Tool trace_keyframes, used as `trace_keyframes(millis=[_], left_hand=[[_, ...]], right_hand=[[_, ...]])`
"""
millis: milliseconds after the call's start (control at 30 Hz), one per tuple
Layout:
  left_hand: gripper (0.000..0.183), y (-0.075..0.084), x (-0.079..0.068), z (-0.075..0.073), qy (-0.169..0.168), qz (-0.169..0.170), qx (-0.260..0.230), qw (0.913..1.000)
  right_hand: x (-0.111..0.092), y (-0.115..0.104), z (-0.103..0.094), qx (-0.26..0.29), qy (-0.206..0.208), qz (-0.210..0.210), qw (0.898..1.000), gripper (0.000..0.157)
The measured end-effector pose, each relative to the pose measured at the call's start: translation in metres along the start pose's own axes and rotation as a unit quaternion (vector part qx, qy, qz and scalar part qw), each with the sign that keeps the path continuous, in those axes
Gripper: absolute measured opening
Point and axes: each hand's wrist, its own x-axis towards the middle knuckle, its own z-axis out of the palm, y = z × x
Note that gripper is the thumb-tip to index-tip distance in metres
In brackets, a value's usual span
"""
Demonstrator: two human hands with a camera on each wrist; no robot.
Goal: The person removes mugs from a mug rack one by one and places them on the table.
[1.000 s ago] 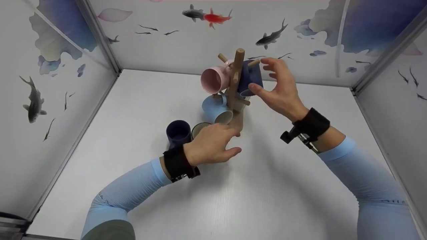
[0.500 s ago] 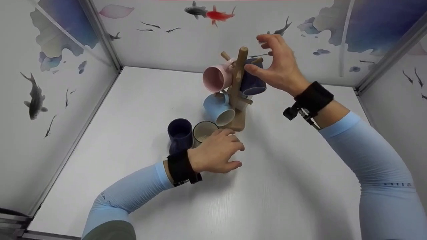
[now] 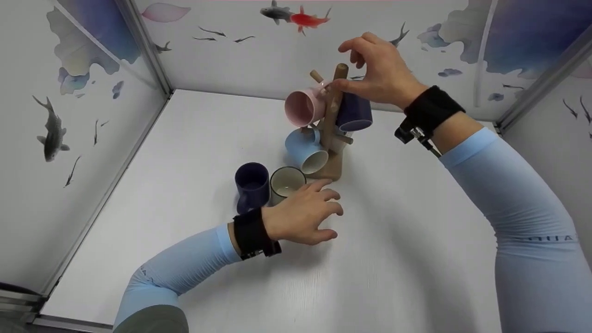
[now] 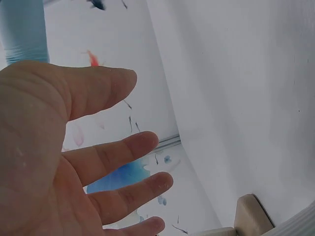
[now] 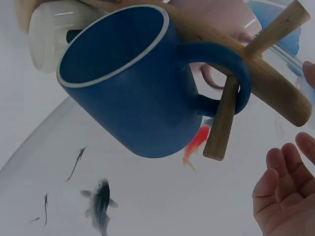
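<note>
A wooden mug tree [image 3: 329,127] stands toward the back of the table. From it hang a pink mug [image 3: 298,110], a light blue mug [image 3: 300,147] and a dark blue mug [image 3: 355,114], whose handle loops over a peg in the right wrist view. My right hand [image 3: 386,71], fingers loosely bent and holding nothing, is by the top of the post and overlaps the dark blue mug's upper part. My left hand [image 3: 300,216] hovers over the table with spread fingers, in front of a cream mug [image 3: 287,178] with a dark rim, which it partly hides.
Another dark blue mug [image 3: 251,182] stands upright left of the cream one. A whitish mug [image 5: 51,37] shows behind the hanging dark blue mug. White panels printed with fish [image 3: 305,21] enclose the white table [image 3: 194,138] at the back and sides.
My right hand has risen from beside the hanging dark blue mug and moved left toward the post's top. My left hand has drawn slightly toward me, its fingers spreading. The dark blue mug stays hanging.
</note>
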Motion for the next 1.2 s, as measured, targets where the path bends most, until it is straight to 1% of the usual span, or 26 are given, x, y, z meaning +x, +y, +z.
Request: trace_keyframes(millis=[167, 300, 367, 500, 567, 667, 800, 1000, 1200], left_hand=[[0.042, 0.0, -0.001, 0.001, -0.001, -0.003, -0.006, 1.0], [0.043, 0.001, 0.0, 0.001, -0.005, 0.006, -0.01, 0.9999], [0.043, 0.001, -0.001, 0.002, -0.006, 0.01, -0.009, 0.9999], [0.042, 0.001, -0.004, 0.003, -0.007, 0.006, 0.001, 1.0], [0.042, 0.0, -0.006, 0.005, -0.008, 0.006, 0.005, 0.9999], [0.042, -0.001, -0.009, 0.008, -0.007, 0.017, 0.01, 0.9998], [0.042, 0.0, -0.012, 0.011, -0.005, 0.026, 0.009, 0.9996], [0.042, 0.002, -0.013, 0.013, -0.008, 0.023, -0.003, 0.9997], [0.041, 0.001, -0.013, 0.013, -0.003, 0.029, 0.0, 0.9996]], right_hand=[[0.008, -0.005, -0.003, -0.028, -0.052, -0.001, 0.998, 0.05], [0.012, -0.006, -0.002, -0.037, -0.069, -0.008, 0.997, 0.038], [0.013, -0.006, -0.001, -0.04, -0.078, -0.005, 0.996, 0.036], [0.012, -0.006, 0.002, -0.037, -0.096, 0.005, 0.995, 0.034], [0.01, -0.006, 0.005, -0.034, -0.098, 0.001, 0.995, 0.032], [0.008, -0.005, 0.009, -0.026, -0.097, -0.008, 0.995, 0.026], [0.009, -0.008, 0.012, -0.018, -0.106, -0.013, 0.994, 0.023], [0.013, -0.01, 0.012, -0.021, -0.113, -0.008, 0.993, 0.022], [0.012, -0.009, 0.011, -0.017, -0.112, -0.009, 0.994, 0.02]])
